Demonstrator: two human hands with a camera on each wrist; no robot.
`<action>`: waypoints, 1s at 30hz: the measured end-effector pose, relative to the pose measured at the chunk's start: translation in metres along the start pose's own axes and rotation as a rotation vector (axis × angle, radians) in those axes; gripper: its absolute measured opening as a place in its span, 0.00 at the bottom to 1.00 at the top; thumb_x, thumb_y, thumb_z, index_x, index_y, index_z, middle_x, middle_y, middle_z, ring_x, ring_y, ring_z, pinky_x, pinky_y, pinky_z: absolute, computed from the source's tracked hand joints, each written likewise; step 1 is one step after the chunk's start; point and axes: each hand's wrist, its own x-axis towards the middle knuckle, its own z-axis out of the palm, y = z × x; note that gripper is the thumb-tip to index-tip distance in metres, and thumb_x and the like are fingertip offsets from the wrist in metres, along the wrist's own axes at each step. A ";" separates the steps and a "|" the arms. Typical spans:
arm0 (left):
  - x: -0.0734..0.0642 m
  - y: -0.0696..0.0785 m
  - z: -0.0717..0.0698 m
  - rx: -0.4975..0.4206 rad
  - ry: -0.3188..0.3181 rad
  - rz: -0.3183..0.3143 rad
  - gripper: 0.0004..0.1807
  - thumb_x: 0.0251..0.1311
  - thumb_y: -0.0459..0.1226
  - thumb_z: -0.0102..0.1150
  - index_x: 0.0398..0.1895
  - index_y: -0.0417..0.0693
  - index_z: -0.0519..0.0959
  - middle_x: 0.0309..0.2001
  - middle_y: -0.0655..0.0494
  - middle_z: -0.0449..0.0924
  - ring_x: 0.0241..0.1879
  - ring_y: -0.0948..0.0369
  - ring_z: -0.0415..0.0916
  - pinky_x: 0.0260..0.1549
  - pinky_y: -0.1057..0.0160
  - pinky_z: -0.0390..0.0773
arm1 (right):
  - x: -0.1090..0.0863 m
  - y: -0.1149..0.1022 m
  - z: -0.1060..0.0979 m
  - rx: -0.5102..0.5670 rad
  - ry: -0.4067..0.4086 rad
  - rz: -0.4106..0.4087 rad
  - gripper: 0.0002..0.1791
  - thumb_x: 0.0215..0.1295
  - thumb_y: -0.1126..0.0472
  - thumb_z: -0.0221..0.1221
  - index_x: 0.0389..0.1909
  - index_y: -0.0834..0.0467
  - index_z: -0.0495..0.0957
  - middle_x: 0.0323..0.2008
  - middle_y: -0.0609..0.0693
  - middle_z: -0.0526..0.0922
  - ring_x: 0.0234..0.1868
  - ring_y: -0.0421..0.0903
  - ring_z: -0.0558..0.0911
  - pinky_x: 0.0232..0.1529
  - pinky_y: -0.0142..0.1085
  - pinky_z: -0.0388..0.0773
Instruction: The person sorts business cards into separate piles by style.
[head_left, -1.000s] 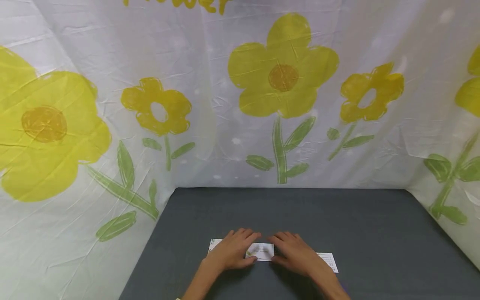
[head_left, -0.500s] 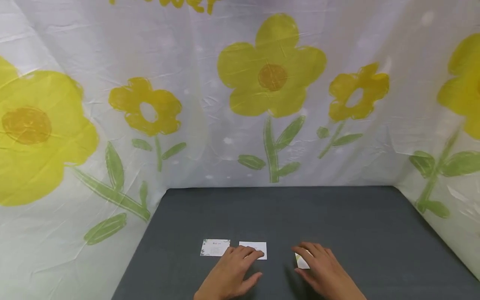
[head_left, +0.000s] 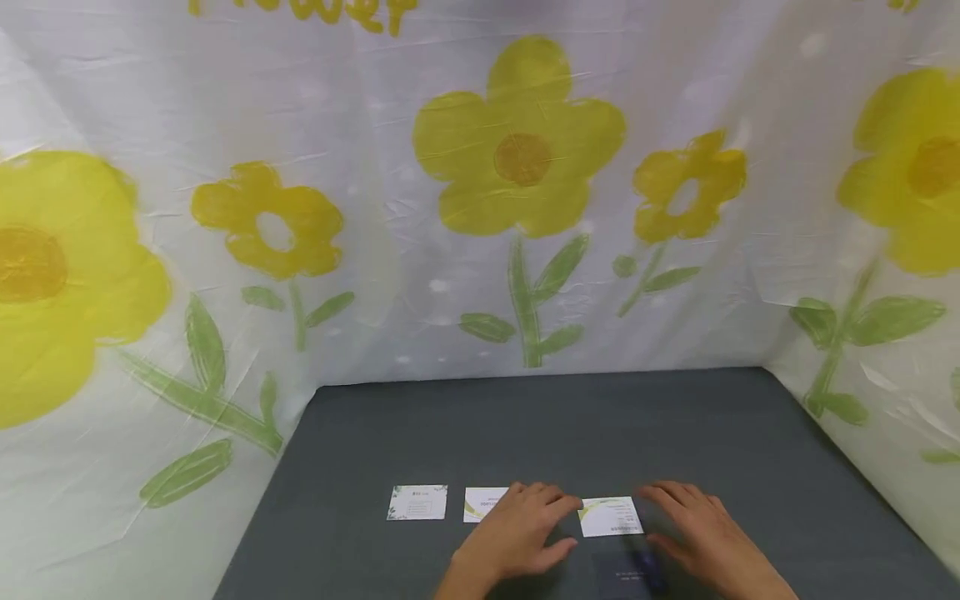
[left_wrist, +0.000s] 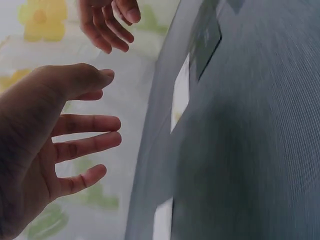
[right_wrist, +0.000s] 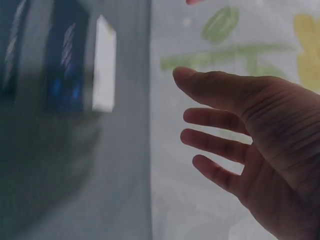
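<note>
Three white business cards lie on the dark table. The leftmost card (head_left: 417, 502) has a leafy border. The middle card (head_left: 482, 503) is partly covered by my left hand (head_left: 522, 531). The third card (head_left: 611, 517), with green and yellow curves, lies between my hands, and the left fingertips are at its left edge. Nearer to me is a dark blue card (head_left: 628, 575), faint against the cloth. My right hand (head_left: 701, 535) hovers to the right of the third card, fingers loosely bent and holding nothing. Both wrist views show the hands raised above the table, fingers spread and gripping nothing.
The table (head_left: 540, 433) has a dark grey cover. A white cloth (head_left: 390, 250) printed with yellow flowers hangs behind it and along both sides. In the right wrist view a second dark shape (right_wrist: 12, 50) lies at the left edge.
The head view has turned rightward. My right hand has drawn away from the third card, which now lies uncovered. The left hand has moved right, from the middle card toward the third one.
</note>
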 end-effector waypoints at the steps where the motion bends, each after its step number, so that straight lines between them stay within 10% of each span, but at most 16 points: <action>1: 0.004 0.002 0.003 0.002 0.003 0.004 0.23 0.68 0.54 0.62 0.64 0.63 0.78 0.55 0.66 0.85 0.55 0.65 0.83 0.45 0.65 0.77 | -0.003 0.004 0.001 -0.006 0.002 -0.004 0.35 0.45 0.55 0.81 0.57 0.48 0.80 0.49 0.42 0.85 0.45 0.46 0.84 0.36 0.40 0.77; 8: 0.021 -0.002 0.023 0.003 -0.045 -0.042 0.27 0.64 0.54 0.66 0.66 0.63 0.77 0.55 0.65 0.86 0.55 0.64 0.83 0.46 0.62 0.80 | 0.004 0.019 0.011 0.023 0.013 -0.088 0.33 0.45 0.57 0.81 0.56 0.49 0.81 0.49 0.45 0.86 0.46 0.48 0.85 0.37 0.43 0.79; 18: 0.038 -0.001 0.062 -0.088 -0.141 -0.077 0.42 0.56 0.50 0.77 0.72 0.56 0.69 0.56 0.58 0.85 0.55 0.60 0.82 0.48 0.62 0.83 | 0.025 0.033 0.042 0.325 -0.331 -0.041 0.36 0.53 0.60 0.77 0.64 0.60 0.77 0.58 0.56 0.85 0.57 0.58 0.84 0.54 0.52 0.82; 30: 0.046 0.003 0.066 -0.117 -0.132 -0.082 0.48 0.49 0.48 0.77 0.74 0.56 0.65 0.53 0.58 0.85 0.51 0.62 0.81 0.47 0.69 0.81 | 0.022 0.042 0.046 0.378 -0.305 -0.094 0.38 0.53 0.63 0.77 0.65 0.66 0.73 0.50 0.53 0.85 0.49 0.51 0.85 0.47 0.42 0.83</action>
